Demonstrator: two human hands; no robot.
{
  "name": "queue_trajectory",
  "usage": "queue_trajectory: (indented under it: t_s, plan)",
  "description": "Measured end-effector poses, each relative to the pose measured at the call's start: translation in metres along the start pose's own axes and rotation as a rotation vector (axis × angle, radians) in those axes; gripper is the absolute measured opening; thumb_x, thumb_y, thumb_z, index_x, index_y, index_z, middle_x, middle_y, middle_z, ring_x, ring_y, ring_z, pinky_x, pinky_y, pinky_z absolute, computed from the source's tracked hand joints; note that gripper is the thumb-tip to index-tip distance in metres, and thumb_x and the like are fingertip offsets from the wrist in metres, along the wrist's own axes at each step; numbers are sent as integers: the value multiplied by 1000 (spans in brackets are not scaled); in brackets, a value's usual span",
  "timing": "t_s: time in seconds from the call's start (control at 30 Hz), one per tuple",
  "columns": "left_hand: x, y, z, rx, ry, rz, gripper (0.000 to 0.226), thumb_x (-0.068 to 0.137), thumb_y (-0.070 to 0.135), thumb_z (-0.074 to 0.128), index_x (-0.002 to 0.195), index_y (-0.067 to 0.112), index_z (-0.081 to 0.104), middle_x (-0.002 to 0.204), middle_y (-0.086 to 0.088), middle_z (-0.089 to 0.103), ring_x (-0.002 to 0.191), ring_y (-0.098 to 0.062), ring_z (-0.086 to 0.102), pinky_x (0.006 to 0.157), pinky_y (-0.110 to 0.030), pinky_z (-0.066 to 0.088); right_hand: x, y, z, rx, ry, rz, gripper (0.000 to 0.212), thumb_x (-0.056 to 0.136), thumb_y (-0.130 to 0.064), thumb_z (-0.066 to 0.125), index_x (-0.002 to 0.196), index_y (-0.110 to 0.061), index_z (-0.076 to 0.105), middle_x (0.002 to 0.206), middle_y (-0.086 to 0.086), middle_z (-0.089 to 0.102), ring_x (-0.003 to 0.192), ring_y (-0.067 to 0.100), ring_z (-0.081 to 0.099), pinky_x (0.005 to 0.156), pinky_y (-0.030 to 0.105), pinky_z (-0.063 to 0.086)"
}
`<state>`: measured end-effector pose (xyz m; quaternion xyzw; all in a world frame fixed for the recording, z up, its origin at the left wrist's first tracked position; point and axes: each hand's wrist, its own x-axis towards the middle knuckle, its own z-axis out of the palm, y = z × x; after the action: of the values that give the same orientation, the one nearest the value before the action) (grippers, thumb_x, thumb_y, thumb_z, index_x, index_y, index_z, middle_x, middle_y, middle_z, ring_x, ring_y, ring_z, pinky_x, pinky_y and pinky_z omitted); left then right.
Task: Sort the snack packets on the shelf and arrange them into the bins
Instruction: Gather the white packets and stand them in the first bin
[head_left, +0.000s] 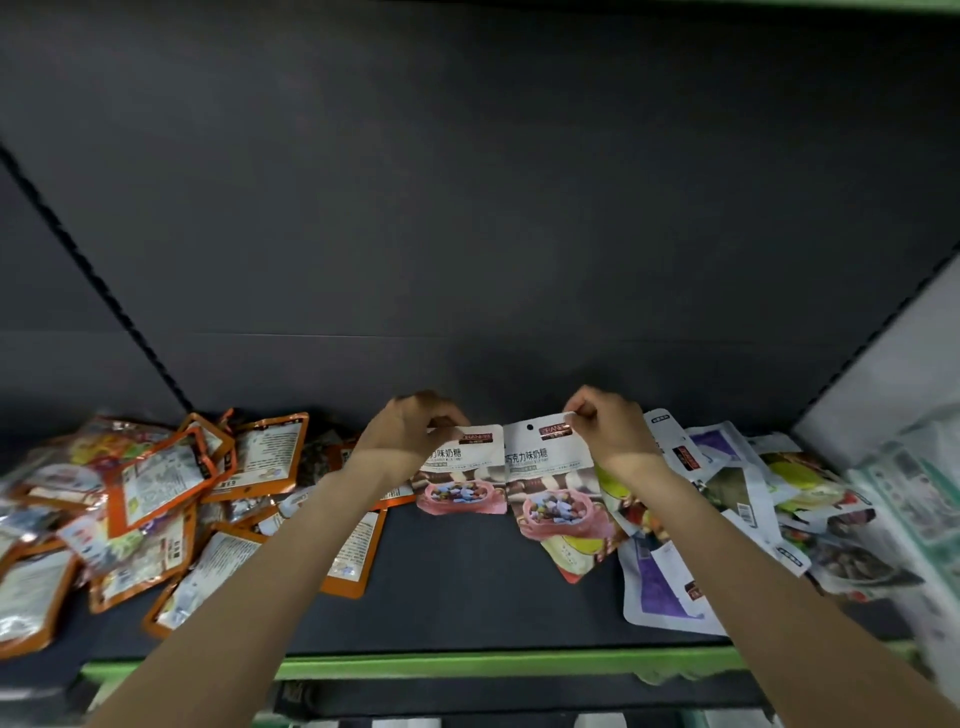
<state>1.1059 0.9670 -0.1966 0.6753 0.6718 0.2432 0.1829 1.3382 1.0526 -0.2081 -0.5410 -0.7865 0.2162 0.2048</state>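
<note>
1. The left hand (415, 426) is curled over the top edge of a white candy packet (462, 470), which is pinched between fingers and thumb.
2. The right hand (608, 431) is closed on the top right corner of a second candy packet (545, 483) of the same print, with a hang hole seen near its top left.
3. Both packets are held upright side by side, their inner edges just touching, over the middle of the shelf (467, 613) near its back.
4. The same picture is carried by each packet: a pink bowl of coloured sweets under a dark label.
5. A heap of orange-edged packets (156, 499) is spread over the left part of the shelf, many lying face down with printed backs showing.
6. One orange packet (353, 551) is partly covered by the left forearm.
7. A pile of white packets (769, 499) with green, purple and dark prints is spread over the right part of the shelf, overlapping one another.
8. A purple-and-white packet (660, 587) is seen at the front of that pile, beside the right forearm.
9. The front edge of the shelf is lined by a green strip (467, 662).
10. The dark back panel (467, 208) rises behind everything.
11. The far right is blurred; pale wrapped items are seen there, but their kind cannot be told.
</note>
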Motion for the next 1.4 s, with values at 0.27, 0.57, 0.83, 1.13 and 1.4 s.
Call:
queue_trajectory:
  t_s: [0.27,0.57,0.83,1.13,1.4]
  plan:
    - [-71,17,-41,48,358,-25,15,88,5,62,96,11,73,89,6,65,81,-13,63,72,-24,45,-39,-51,-7,114,15,-73,8,92,-16,58,92,-12,66,93,1,70,85,19,65,75,35,52]
    - [-147,16,-80,110,561,-101,11,88,8,64,95,8,73,84,-6,61,72,-17,57,67,-24,40,-71,-126,-1,229,77,-264,5,89,-12,62,87,-14,66,78,-9,62,76,12,60,74,31,51]
    - [-238,-32,-127,124,675,-250,15,88,3,61,98,7,72,93,-10,67,84,-27,62,69,-19,36,-100,-234,62,303,12,-417,9,89,-15,63,83,-22,66,82,-9,67,80,10,63,73,35,53]
    - [-366,-150,-223,162,677,-399,17,92,9,58,99,15,72,89,-9,62,84,-30,60,73,-31,39,-145,-389,166,442,-73,-585,12,90,-13,62,80,-20,65,76,-15,64,73,-2,59,66,14,43]
    - [-437,-245,-317,182,797,-462,19,93,6,56,101,11,71,87,0,53,86,-27,59,74,-30,42,-157,-529,253,548,-32,-607,7,89,-10,61,85,-12,66,81,-9,66,79,6,62,76,26,50]
